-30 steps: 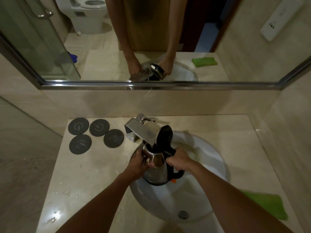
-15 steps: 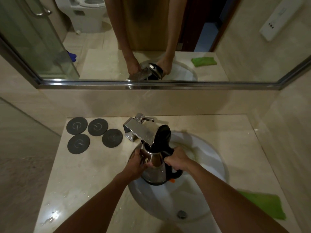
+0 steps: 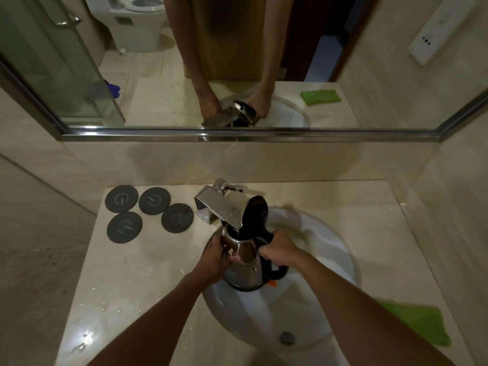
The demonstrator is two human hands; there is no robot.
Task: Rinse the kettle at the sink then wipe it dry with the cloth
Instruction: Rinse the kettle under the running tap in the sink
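Held upright over sink [image 3: 340, 262], mouth under faucet [image 3: 221, 210]: kettle [image 3: 244, 268], right hand [image 3: 280, 253] wrapping handle, left hand [image 3: 214, 260] cupping body; cloth [image 3: 420, 323] at 4 o'clock; risk judged: wet steel slipping, water reaching base.

The kettle [image 3: 244, 262] has shifted slightly nearer the faucet [image 3: 220, 207].

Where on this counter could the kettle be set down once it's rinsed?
Bare counter lies left of the sink, in front of the four dark coasters, though it looks wet. A smaller patch lies right of the sink, behind the green cloth. Around the tap and kettle it's crowded.
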